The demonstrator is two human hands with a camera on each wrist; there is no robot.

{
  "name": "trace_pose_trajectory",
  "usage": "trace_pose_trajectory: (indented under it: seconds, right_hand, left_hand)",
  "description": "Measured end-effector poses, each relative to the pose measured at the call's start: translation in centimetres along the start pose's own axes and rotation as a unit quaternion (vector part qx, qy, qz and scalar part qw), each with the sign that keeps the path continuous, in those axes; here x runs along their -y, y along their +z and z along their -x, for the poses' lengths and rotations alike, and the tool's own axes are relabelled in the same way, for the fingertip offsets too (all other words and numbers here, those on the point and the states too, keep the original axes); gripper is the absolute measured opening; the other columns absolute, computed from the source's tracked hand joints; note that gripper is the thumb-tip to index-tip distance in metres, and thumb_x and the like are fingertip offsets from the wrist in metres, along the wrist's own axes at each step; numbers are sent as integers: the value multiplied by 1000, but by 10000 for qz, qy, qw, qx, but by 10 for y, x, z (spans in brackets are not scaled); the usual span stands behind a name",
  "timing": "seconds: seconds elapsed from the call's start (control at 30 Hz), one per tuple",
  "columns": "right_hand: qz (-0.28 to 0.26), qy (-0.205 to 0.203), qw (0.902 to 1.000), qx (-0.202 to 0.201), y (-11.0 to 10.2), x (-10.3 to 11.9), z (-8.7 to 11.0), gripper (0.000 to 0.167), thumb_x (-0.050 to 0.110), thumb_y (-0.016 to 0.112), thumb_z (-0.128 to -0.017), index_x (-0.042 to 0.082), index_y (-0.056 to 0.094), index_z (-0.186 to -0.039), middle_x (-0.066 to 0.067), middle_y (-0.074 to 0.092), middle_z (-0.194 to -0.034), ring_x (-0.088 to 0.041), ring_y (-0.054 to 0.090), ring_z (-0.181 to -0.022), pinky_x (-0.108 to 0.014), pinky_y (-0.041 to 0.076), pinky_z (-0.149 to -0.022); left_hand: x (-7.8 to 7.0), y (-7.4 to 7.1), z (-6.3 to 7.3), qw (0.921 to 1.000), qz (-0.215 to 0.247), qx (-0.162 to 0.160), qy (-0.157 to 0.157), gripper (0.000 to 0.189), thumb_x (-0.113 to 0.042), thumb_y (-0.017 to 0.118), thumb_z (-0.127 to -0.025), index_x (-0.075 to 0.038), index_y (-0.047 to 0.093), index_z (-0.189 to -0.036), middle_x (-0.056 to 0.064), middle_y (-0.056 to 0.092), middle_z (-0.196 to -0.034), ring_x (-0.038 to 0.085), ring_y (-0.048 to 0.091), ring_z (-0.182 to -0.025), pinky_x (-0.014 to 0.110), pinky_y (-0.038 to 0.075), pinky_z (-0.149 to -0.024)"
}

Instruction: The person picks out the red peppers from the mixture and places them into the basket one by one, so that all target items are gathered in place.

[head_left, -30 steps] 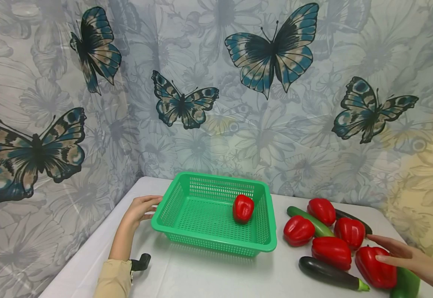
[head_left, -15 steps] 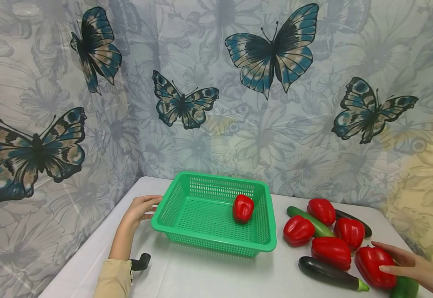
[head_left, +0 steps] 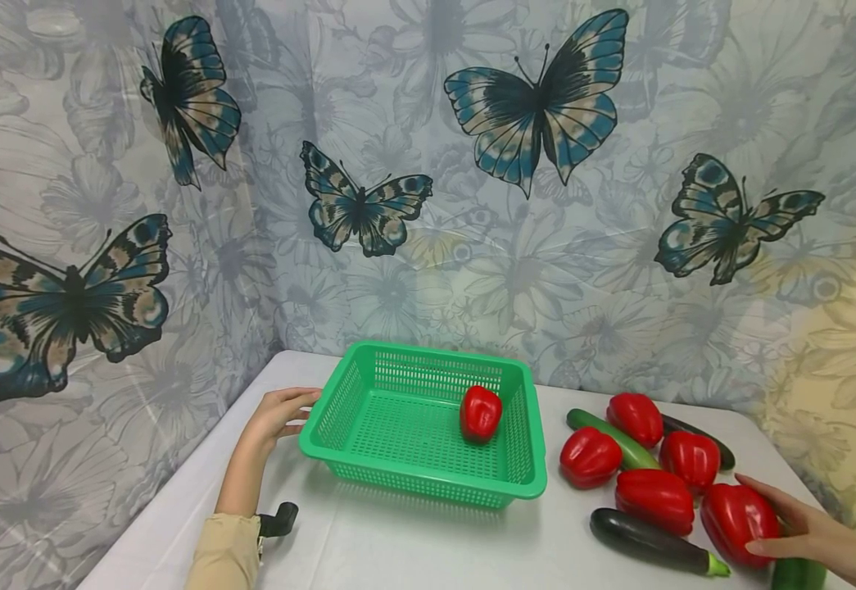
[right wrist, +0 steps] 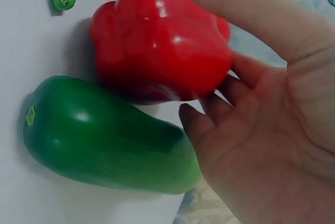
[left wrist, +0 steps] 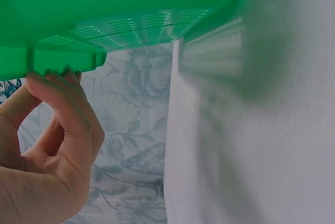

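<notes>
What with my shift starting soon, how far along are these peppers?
Done: one red pepper lies in the green basket, which the left hand touches. In hand: the right hand grips a second pepper. Apparently left: four more peppers outside, perhaps the other vegetables too.

Centre of frame: basket bright green, walls patterned with small openings; inner pepper red. Right side: loose peppers red, lower-right pepper the same glossy red. Slim vegetable mid-green; long vegetable blackish, its stem bright light green. Thick vegetable, lower left of right-wrist view: deep green, paling at one end. Surface white. Sleeve beige, strap black. Backdrop grey-blue florals, yellowish far right; butterflies teal, black, tan.
</notes>
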State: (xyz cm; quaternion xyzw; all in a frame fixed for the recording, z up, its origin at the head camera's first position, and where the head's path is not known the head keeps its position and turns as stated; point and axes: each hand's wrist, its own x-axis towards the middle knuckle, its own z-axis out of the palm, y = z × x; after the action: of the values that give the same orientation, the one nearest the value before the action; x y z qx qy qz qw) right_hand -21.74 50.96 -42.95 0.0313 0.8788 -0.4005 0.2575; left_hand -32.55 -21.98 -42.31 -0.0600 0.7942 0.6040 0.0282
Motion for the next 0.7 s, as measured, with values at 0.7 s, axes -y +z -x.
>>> trace_pose_trajectory:
  seconds: [0.7]
  right_hand:
    - [-138, 193, 9992, -315, 11, -2, 0, 90, 31, 54, -100, -21, -4, -144, -50, 12, -138, -47, 50, -109, -51, 55, -89]
  left_hand:
    - [0, 1, -2, 10000, 28, -22, -28, 50, -36, 66, -93, -3, 60, -131, 8, 68, -116, 11, 66, -88, 34, 58, -82]
